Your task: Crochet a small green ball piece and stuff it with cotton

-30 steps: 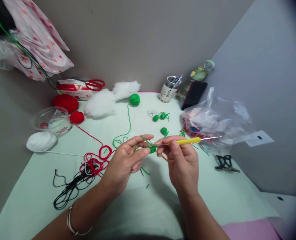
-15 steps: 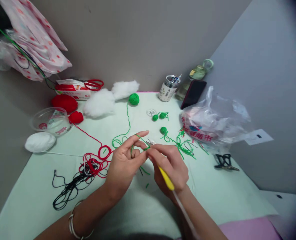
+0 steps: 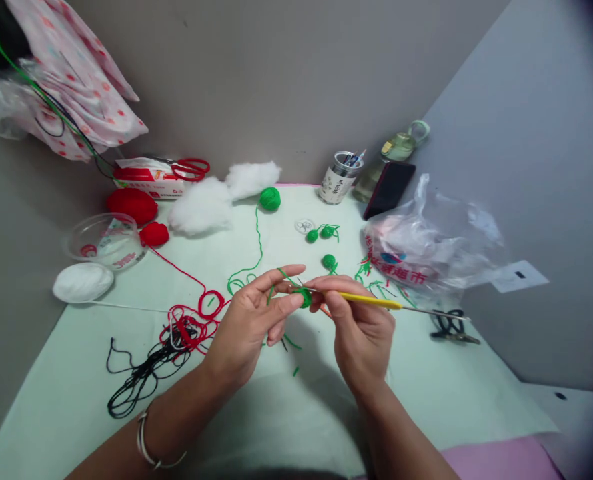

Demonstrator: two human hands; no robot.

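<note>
Between thumb and fingers, my left hand [image 3: 249, 320] pinches a small green crochet piece [image 3: 305, 297], with green yarn looped over its raised index finger. My right hand [image 3: 363, 327] is closed on the yellow grip of a crochet hook [image 3: 371, 301]. The hook lies nearly level, its metal tip at the green piece and its other metal end pointing right. From a green yarn ball [image 3: 270, 199] at the back, a strand runs down towards my left hand. Small green crocheted balls [image 3: 329, 261] lie just beyond my hands.
Red yarn [image 3: 211, 303] and a black yarn bundle [image 3: 149, 373] lie at left, near a white yarn ball [image 3: 83, 283] and clear plastic bowl [image 3: 107, 243]. White stuffing [image 3: 201, 207] sits behind. At right are a plastic bag [image 3: 431, 240], a phone [image 3: 390, 190] and a pen tin [image 3: 340, 179].
The crochet hook has swung from pointing down towards me to nearly level, pointing right. My right hand has turned and shifted right, and the green piece now shows between my hands.
</note>
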